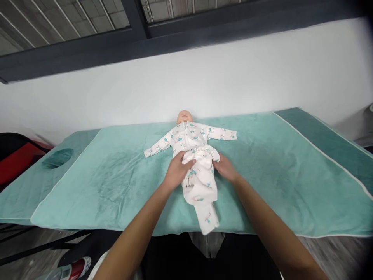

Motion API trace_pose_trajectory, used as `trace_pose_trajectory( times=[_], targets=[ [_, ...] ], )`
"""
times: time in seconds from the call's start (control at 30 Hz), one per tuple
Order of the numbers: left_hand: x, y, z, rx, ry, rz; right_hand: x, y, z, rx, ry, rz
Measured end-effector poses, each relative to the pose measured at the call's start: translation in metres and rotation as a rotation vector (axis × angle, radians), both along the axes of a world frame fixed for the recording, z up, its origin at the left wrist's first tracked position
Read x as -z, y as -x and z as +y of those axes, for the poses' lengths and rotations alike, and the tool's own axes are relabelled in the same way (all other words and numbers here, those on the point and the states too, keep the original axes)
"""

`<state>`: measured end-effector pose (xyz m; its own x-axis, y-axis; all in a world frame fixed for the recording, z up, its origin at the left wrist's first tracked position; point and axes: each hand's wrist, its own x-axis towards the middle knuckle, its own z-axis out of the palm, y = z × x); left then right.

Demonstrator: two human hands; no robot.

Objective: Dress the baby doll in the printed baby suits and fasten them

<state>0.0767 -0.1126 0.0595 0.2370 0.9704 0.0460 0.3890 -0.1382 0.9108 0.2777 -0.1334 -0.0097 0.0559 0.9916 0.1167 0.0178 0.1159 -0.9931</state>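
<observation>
A baby doll [184, 117] lies on its back with its head toward the wall and its arms spread. It wears a white long-sleeved top [189, 134] printed with green figures. Matching baby pants [201, 186] cover its lower body, bunched at the waistband, and one leg hangs down near the bed's front edge. My left hand [177, 169] is closed on the left side of the waistband, thumb on top. On the opposite side, my right hand [225, 167] pinches the pants' edge. The doll's legs are hidden by the cloth.
The doll rests on a massage bed with a green cover [125, 163], which has a face hole [58, 158] at the left end. Behind it stands a white wall [180, 85] below a dark window frame. A red and black chair [14, 159] is at far left; a bottle [71, 268] is below.
</observation>
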Motion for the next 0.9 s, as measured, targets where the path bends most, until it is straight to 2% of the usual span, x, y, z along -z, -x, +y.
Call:
trace_pose_trajectory(
  times=[0.13, 0.27, 0.33, 0.4, 0.53, 0.57, 0.63, 0.73, 0.83, 0.9],
  targets=[
    [-0.005, -0.005, 0.030, -0.001, -0.056, 0.151, 0.007, -0.002, 0.027, 0.103, 0.112, -0.112],
    [-0.004, -0.015, 0.047, 0.016, -0.159, 0.321, 0.008, 0.003, 0.052, 0.066, 0.216, -0.127],
    [-0.008, -0.014, 0.049, 0.007, -0.181, 0.307, 0.008, 0.001, 0.061, 0.039, 0.230, -0.101],
    [-0.014, -0.006, 0.045, 0.013, -0.094, 0.209, 0.011, -0.002, 0.065, 0.056, 0.153, -0.076],
    [-0.029, 0.027, 0.032, 0.237, 0.355, -0.196, 0.016, -0.006, 0.062, 0.068, -0.063, -0.026],
    [-0.031, 0.036, 0.031, 0.292, 0.417, -0.301, 0.015, -0.007, 0.061, 0.045, -0.085, -0.019],
    [-0.032, 0.050, 0.036, 0.316, 0.420, -0.478, 0.013, -0.008, 0.060, -0.016, -0.105, -0.009],
    [-0.020, 0.054, 0.059, 0.210, 0.335, -0.645, 0.008, -0.013, 0.058, -0.104, -0.110, -0.007],
    [0.007, 0.043, 0.083, 0.157, 0.352, -0.720, 0.003, -0.022, 0.053, -0.178, -0.102, -0.018],
    [0.028, 0.036, 0.091, 0.140, 0.383, -0.795, -0.002, -0.027, 0.049, -0.180, -0.129, -0.004]
  ],
)
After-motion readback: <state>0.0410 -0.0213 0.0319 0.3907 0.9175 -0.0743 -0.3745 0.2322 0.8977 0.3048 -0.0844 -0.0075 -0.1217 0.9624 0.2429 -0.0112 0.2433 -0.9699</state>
